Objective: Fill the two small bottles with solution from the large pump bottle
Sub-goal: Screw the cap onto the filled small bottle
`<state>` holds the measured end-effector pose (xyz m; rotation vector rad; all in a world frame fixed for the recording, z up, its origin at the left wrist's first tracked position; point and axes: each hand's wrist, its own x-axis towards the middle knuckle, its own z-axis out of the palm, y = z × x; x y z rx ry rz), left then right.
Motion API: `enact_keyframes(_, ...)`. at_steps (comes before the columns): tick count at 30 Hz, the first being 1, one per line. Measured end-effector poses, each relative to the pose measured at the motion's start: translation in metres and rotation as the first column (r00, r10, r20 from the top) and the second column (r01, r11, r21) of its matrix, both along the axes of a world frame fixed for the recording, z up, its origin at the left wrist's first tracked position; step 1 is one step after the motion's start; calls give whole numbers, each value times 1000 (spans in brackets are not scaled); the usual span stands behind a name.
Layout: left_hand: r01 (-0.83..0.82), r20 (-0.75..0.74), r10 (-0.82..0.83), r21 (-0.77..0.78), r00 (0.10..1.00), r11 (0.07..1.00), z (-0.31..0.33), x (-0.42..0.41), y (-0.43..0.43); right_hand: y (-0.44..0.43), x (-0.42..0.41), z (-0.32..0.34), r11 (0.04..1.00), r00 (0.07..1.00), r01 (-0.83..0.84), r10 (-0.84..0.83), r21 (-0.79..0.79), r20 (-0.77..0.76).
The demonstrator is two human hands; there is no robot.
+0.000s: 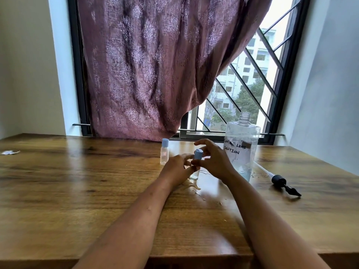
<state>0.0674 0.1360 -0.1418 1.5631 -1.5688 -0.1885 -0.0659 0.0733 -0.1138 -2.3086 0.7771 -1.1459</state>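
A small clear bottle stands on the wooden table in a little puddle. My left hand grips its body. My right hand pinches its light blue cap on top. A second small bottle with a blue cap stands upright just behind and to the left, untouched. The large clear bottle, labelled "contact lens solution", stands to the right with its neck uncovered. Its black pump head with tube lies on the table further right.
Spilled liquid and small droplets wet the table in front of the held bottle. A scrap of paper lies at the far left. A purple curtain and barred window sit behind the table.
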Motion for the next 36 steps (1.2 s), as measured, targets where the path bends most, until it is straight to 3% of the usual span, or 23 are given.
enact_keyframes(4,-27,-17,28,30,999,999,-3,4,-2,3,3,1,999,999,-43,43,27,4)
enact_keyframes(9,11,15,-12,87,1000,996,-3,0,-3,0,1,2,999,1000,25,-26,33,18)
enact_keyframes(15,-115,153,102,77,983,990,-1,0,0,4,3,4,990,990,136,-136,-22,25)
enact_keyframes(27,-159,60,171,-159,984,974,2,-2,3,9,8,0,995,995,95,-95,43,-4)
enact_keyframes(32,-314,-1,322,-225,947,922,6,8,2,-4,17,6,977,978,67,-104,201,181)
enact_keyframes(36,-530,-109,520,-229,847,816,6,21,5,-28,27,14,955,959,183,-225,232,170)
